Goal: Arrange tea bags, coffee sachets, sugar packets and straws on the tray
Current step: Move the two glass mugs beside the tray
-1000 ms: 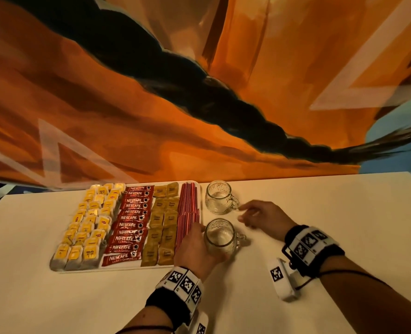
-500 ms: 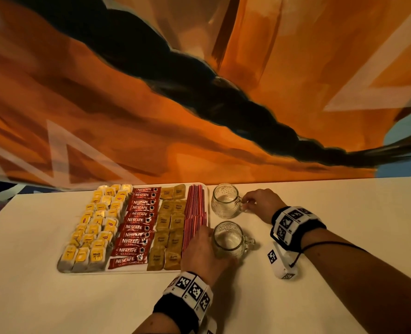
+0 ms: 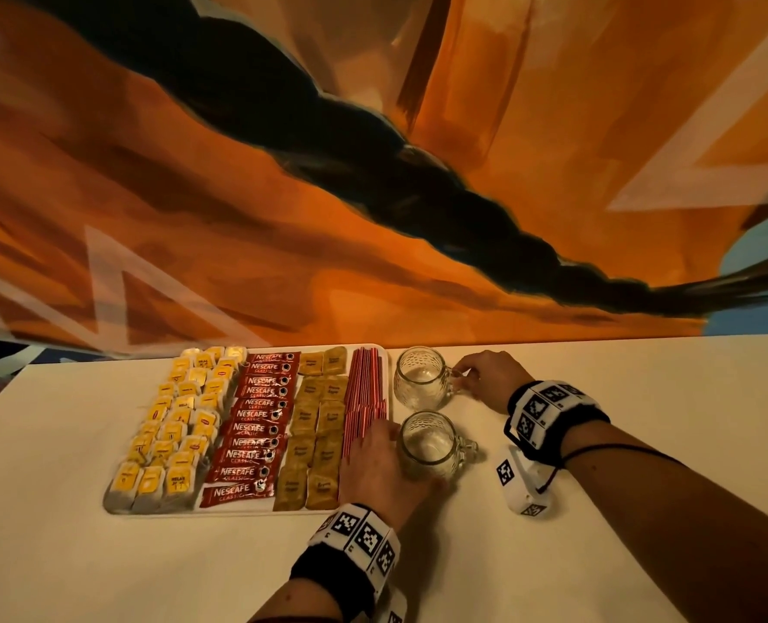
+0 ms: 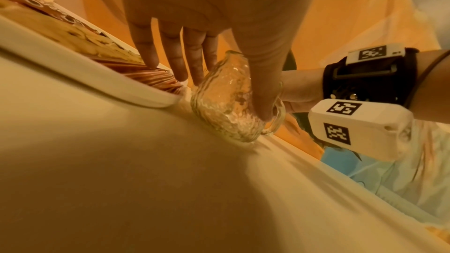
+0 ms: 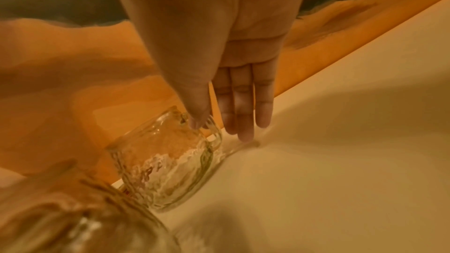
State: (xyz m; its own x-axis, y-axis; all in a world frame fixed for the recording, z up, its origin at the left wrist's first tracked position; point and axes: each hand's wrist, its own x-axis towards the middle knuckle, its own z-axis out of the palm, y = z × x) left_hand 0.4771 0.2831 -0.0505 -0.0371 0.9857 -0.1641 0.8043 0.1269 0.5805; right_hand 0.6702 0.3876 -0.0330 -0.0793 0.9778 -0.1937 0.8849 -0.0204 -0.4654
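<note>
Left hand [image 3: 380, 465] wrapped round the near glass mug [image 3: 427, 447], thumb on its handle side, fingers [image 4: 192, 61] spread down its far side by the tray [image 3: 238, 510] rim. Right hand [image 3: 492, 379] pinching the handle of the far glass mug [image 3: 418, 383], thumb [image 5: 198, 107] against it, three fingers straight to the table [image 3: 643, 442].

Two mugs, both just right of the tray. On the tray, left to right: yellow tea bags [image 3: 180, 424], ten red coffee sachets [image 3: 251, 427], brown sugar packets [image 3: 317, 429], red straws [image 3: 366, 397]; other counts unclear.

Head view alone: full tray. Wrist views: fingertip contact. Both forearms angled in from the right.
</note>
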